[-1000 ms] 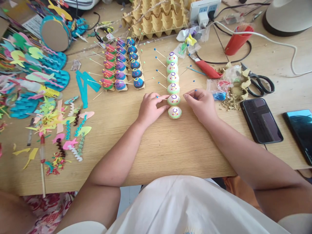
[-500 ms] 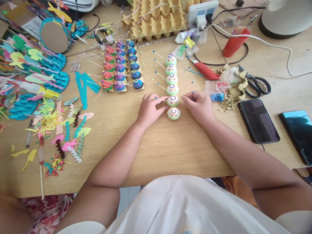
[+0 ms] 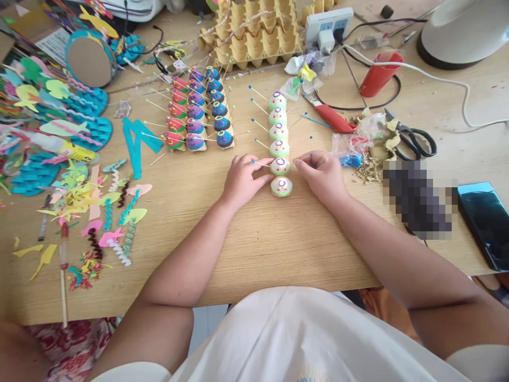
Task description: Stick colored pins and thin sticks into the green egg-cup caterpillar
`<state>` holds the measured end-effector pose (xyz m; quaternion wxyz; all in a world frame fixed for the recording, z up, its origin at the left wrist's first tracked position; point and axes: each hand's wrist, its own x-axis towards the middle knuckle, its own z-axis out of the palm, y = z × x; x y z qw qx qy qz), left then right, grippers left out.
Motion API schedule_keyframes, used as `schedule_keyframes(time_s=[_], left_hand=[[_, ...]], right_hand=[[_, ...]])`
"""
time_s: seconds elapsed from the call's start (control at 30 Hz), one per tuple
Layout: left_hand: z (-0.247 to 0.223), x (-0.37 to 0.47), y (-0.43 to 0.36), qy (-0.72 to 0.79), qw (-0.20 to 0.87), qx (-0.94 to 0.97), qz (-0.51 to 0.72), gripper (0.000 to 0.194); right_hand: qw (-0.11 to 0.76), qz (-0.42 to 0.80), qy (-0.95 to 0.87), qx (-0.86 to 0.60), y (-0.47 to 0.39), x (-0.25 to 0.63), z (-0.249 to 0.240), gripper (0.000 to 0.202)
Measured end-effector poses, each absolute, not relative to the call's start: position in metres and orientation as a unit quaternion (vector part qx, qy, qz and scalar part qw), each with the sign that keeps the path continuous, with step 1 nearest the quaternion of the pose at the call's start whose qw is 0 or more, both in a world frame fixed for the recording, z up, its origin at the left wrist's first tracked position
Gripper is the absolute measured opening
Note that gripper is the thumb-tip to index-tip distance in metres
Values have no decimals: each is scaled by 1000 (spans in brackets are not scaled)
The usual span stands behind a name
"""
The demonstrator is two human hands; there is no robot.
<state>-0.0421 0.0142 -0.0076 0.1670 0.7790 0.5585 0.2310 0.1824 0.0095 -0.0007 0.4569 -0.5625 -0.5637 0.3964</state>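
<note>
A white and green painted egg-carton strip (image 3: 278, 131), shaped like a row of domes with purple rings and coloured dots, runs away from me. Thin white sticks with blue tips stick out from its sides. My left hand (image 3: 243, 179) is at its left, thumb and forefinger against the second-nearest dome, beside a blue-tipped stick (image 3: 260, 164). On the other side, my right hand (image 3: 325, 175) pinches another thin stick with a blue tip (image 3: 312, 155), its fingertips close to the same dome. That stick is partly hidden by the fingers.
Red, purple and blue dome strips (image 3: 195, 110) stand at back left. Paper scraps (image 3: 79, 193) and blue craft pieces (image 3: 93, 132) cover the left. To the right are a red-handled cutter (image 3: 333, 115), scissors (image 3: 417, 142), a red cup (image 3: 379, 75) and a phone (image 3: 487, 223). Egg trays (image 3: 258, 37) lie behind.
The view has shifted slightly. My right hand's fingertips have come a little closer to the strip, while my left hand keeps its place against it.
</note>
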Motion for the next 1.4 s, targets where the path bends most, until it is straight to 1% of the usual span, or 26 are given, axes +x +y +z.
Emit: schedule_keyframes(time_s=[0.23, 0.5, 1.07, 1.4], left_hand=[[-7, -41, 13, 562, 155, 777, 239, 36], [-11, -44, 15, 555, 153, 779, 248, 39], [-12, -43, 15, 557, 145, 781, 243, 36], [-14, -44, 15, 554, 147, 781, 250, 36]], right_hand=[[450, 389, -573, -563, 10, 184, 1, 17], [448, 394, -572, -563, 9, 182, 5, 17], [436, 317, -627, -562, 10, 175, -1, 15], [425, 307, -641, -561, 11, 175, -5, 16]])
